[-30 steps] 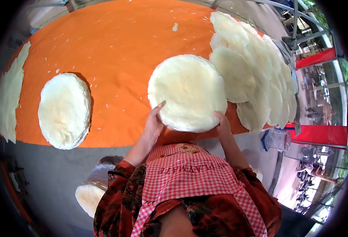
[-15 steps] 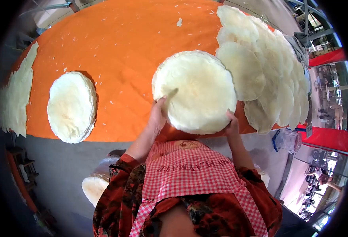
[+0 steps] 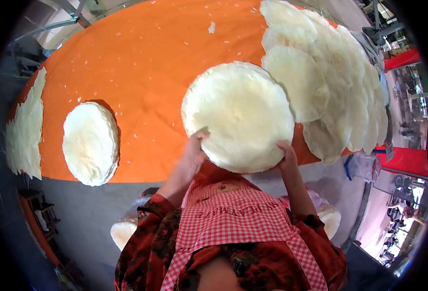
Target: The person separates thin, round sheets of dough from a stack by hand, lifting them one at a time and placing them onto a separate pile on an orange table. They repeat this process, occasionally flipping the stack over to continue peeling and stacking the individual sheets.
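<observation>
We held a thick round stack of pale, thin discs [image 3: 238, 116] between our two hands, at its near side. Our left hand [image 3: 194, 154] gripped the near left edge, thumb over the top surface; its other fingers were mostly hidden, so we could not tell how far they reached beneath. Our right hand [image 3: 287, 157] gripped the near right edge in the same manner, thumb on top and the rest of its fingers largely out of sight. The stack lay flat side up over the near part of the orange tabletop [image 3: 151, 87], just in front of our checked apron [image 3: 238, 223]. We could not tell whether its underside touched the surface.

To the left, well apart from our hands, a second round stack [image 3: 90, 143] rested near the front edge. Along the far left end lay a ragged-edged pale layer [image 3: 27, 131]. On the right, many thin round sheets [image 3: 340, 92] overlapped one another, the closest reaching the side of the stack we held, as seen from above. A small pale scrap [image 3: 212, 27] lay toward the far side, with tiny flakes scattered about. Below the front edge we saw a pale round bundle [image 3: 123, 234] at the left and another bundle [image 3: 329, 220] at the right, both partly hidden by our sleeves.
</observation>
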`<state>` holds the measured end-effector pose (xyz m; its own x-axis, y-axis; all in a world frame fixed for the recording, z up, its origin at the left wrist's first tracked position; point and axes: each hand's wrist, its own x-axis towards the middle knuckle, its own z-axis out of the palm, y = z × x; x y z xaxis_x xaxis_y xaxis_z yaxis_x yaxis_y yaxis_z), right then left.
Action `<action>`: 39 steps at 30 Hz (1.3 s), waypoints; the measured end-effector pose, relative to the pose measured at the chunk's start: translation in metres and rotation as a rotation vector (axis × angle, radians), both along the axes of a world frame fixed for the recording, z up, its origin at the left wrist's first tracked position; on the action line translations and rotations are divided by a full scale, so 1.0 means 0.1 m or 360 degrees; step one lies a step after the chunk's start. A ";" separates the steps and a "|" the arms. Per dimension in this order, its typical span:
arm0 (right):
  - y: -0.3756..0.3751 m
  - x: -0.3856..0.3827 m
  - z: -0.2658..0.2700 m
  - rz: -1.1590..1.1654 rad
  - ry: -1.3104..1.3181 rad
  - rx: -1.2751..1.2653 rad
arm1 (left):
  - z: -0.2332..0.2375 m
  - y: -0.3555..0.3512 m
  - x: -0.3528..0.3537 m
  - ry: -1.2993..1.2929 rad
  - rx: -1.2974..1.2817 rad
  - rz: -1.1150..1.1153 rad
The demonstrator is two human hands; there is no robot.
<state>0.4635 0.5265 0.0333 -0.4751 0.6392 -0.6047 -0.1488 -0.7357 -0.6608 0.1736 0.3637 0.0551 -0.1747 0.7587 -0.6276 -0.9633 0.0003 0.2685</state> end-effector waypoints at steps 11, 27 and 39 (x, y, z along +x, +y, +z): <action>-0.36 -1.13 2.21 0.0168 -0.0203 0.0964 | 1.04 -0.88 -0.53 0.0104 0.0286 0.0248; -2.89 -5.11 1.17 0.1002 0.0773 0.0599 | 1.13 -4.59 -3.11 0.1019 -0.0123 0.1235; -3.16 -5.30 0.29 0.1231 0.0111 0.0283 | -0.18 -4.85 -3.20 0.0856 -0.0473 0.1286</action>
